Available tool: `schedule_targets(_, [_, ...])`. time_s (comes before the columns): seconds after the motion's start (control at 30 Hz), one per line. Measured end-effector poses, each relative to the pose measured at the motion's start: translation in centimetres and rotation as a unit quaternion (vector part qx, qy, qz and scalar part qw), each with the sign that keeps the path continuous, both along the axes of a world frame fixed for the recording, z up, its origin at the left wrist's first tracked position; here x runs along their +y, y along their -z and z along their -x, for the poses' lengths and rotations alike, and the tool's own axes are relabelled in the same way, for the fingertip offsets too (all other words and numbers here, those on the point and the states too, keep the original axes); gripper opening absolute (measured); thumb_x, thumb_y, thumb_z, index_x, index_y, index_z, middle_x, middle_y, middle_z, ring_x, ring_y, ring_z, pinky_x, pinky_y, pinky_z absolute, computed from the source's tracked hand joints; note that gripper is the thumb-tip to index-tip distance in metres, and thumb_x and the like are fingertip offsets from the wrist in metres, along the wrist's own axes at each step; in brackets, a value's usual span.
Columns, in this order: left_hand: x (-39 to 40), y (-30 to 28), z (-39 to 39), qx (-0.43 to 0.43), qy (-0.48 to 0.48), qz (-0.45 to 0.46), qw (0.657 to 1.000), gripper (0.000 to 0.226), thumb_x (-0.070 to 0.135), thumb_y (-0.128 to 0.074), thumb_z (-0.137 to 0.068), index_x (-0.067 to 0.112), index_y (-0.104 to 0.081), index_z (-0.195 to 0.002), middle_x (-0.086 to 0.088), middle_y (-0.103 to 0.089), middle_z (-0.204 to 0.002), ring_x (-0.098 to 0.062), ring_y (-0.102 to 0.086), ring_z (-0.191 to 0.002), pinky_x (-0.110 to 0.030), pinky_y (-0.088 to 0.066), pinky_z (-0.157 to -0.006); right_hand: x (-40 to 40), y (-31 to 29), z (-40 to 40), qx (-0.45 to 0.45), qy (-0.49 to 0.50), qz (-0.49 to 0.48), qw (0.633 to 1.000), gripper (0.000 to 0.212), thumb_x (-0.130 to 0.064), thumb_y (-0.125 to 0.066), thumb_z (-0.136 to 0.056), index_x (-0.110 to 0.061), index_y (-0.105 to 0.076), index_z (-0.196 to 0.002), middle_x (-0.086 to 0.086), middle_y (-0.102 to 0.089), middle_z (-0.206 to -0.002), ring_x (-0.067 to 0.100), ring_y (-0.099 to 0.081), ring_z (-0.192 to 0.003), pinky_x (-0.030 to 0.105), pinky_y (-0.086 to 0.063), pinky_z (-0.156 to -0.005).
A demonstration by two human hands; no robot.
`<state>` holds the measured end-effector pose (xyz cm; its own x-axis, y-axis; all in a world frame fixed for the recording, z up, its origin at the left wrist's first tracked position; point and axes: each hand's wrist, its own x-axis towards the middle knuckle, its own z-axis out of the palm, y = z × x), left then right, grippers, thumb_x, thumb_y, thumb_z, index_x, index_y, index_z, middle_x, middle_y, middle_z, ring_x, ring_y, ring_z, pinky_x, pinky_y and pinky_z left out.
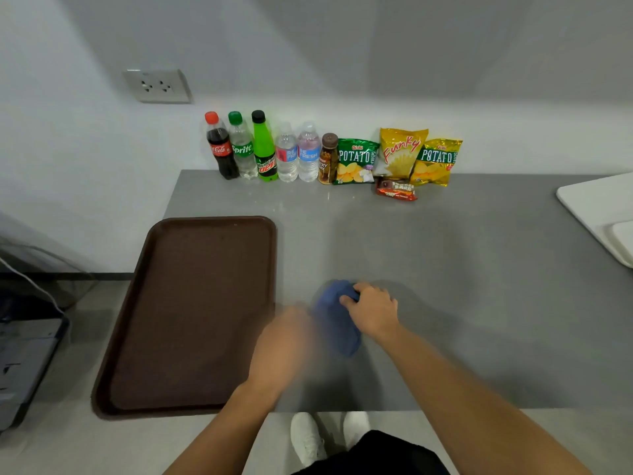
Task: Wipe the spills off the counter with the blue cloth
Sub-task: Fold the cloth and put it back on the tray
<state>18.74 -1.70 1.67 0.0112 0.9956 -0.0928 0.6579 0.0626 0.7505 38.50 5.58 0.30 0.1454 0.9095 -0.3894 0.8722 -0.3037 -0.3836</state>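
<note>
The blue cloth (335, 317) lies bunched on the grey counter (445, 269), near its front middle. My right hand (371, 310) presses down on the cloth's right side with its fingers curled into the fabric. Just left of the cloth is my left hand (284, 341), blurred by motion over the counter beside the tray's right edge; whether it touches the cloth is unclear. No spill is visible on the counter around the cloth.
A brown tray (164, 337) lies at the counter's left and overhangs its edge. Several drink bottles (267, 152) and snack bags (400, 156) line the back wall. A white board (596, 207) sits at the far right. My white shoes show below the front edge.
</note>
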Motion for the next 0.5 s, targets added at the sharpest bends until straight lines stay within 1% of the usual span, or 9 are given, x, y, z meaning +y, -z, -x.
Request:
schedule_targets(0.07, [0.4,0.4,-0.9,-0.016,-0.007,0.019,1.0,0.015,0.031,-0.061,-0.102,0.02,-0.069,-0.108,0.004,-0.07,-0.089,-0.009,-0.066,-0.077,-0.035,-0.055,-0.077,-0.2,-1.0,-0.5,0.084,0.012,-0.003,0.996,0.035,-0.042,-0.06,-0.097,-0.014,-0.063,-0.118,0.012,-0.07,-0.118,0.035,-0.062,-0.114,0.037,-0.046,-0.092])
schedule_targets(0.13, [0.7,0.8,-1.8,-0.037,-0.032,0.047,0.998,0.021,0.034,-0.06,-0.102,0.02,-0.068,-0.116,0.003,-0.069,-0.104,-0.006,-0.065,-0.088,-0.029,-0.053,-0.083,-0.6,-2.3,-1.0,0.156,0.014,-0.004,0.988,0.03,-0.038,-0.065,-0.095,-0.012,-0.065,-0.11,0.01,-0.071,-0.108,0.032,-0.065,-0.102,0.031,-0.043,-0.08])
schedule_targets(0.2, [1.0,0.9,-2.7,-0.073,-0.061,0.079,0.992,0.031,0.04,-0.057,-0.103,0.023,-0.063,-0.127,0.0,-0.064,-0.121,-0.004,-0.063,-0.097,-0.023,-0.047,-0.086,-1.2,-3.7,-1.3,0.188,0.003,-0.011,0.982,0.028,-0.038,-0.066,-0.094,-0.014,-0.065,-0.107,0.004,-0.067,-0.098,0.023,-0.059,-0.09,0.028,-0.039,-0.078])
schedule_targets(0.23, [1.1,0.9,-3.1,-0.091,-0.075,0.098,0.988,0.039,0.044,-0.054,-0.103,0.023,-0.059,-0.135,-0.002,-0.061,-0.13,-0.007,-0.063,-0.104,-0.023,-0.045,-0.09,-1.6,-4.4,-1.5,0.198,-0.003,-0.017,0.98,0.023,-0.038,-0.066,-0.094,-0.016,-0.064,-0.102,0.0,-0.063,-0.091,0.019,-0.055,-0.085,0.027,-0.038,-0.077])
schedule_targets(0.3, [1.3,1.1,-3.8,-0.11,-0.103,0.136,0.979,0.054,0.051,-0.047,-0.104,0.021,-0.049,-0.149,-0.005,-0.054,-0.146,-0.016,-0.058,-0.124,-0.026,-0.04,-0.101,-2.3,-5.4,-1.6,0.228,-0.009,-0.023,0.973,0.018,-0.034,-0.066,-0.094,-0.017,-0.06,-0.091,-0.005,-0.057,-0.081,0.017,-0.052,-0.079,0.03,-0.039,-0.074])
schedule_targets(0.33, [1.4,1.3,-3.9,-0.121,-0.117,0.158,0.973,0.059,0.055,-0.044,-0.104,0.021,-0.046,-0.152,-0.004,-0.053,-0.15,-0.019,-0.054,-0.132,-0.029,-0.039,-0.107,-2.6,-5.8,-1.7,0.254,-0.003,-0.021,0.967,0.019,-0.031,-0.067,-0.095,-0.014,-0.06,-0.091,-0.003,-0.057,-0.08,0.017,-0.051,-0.078,0.033,-0.04,-0.074])
schedule_targets(0.4, [1.2,1.6,-4.3,-0.195,-0.15,0.201,0.948,0.066,0.064,-0.039,-0.1,0.023,-0.047,-0.151,-0.004,-0.057,-0.147,-0.022,-0.055,-0.134,-0.041,-0.04,-0.116,-3.4,-6.5,-1.4,0.313,0.013,-0.018,0.949,0.022,-0.026,-0.069,-0.095,-0.005,-0.062,-0.096,0.003,-0.058,-0.081,0.016,-0.052,-0.076,0.035,-0.043,-0.076])
schedule_targets(0.43, [1.1,1.6,-4.3,-0.246,-0.168,0.215,0.93,0.071,0.069,-0.039,-0.096,0.022,-0.051,-0.147,-0.005,-0.063,-0.139,-0.023,-0.06,-0.128,-0.047,-0.043,-0.114,-3.8,-6.8,-1.1,0.343,0.02,-0.017,0.939,0.023,-0.024,-0.069,-0.095,-0.002,-0.062,-0.098,0.005,-0.059,-0.082,0.016,-0.052,-0.076,0.034,-0.043,-0.076])
schedule_targets(0.5, [0.8,1.5,-3.9,-0.319,-0.185,0.226,0.902,0.075,0.073,-0.04,-0.086,0.02,-0.061,-0.134,-0.007,-0.072,-0.122,-0.025,-0.068,-0.115,-0.051,-0.05,-0.107,-4.4,-7.3,-0.4,0.389,0.036,-0.011,0.92,0.023,-0.022,-0.068,-0.096,0.0,-0.062,-0.102,0.011,-0.062,-0.085,0.016,-0.056,-0.078,0.033,-0.045,-0.074])
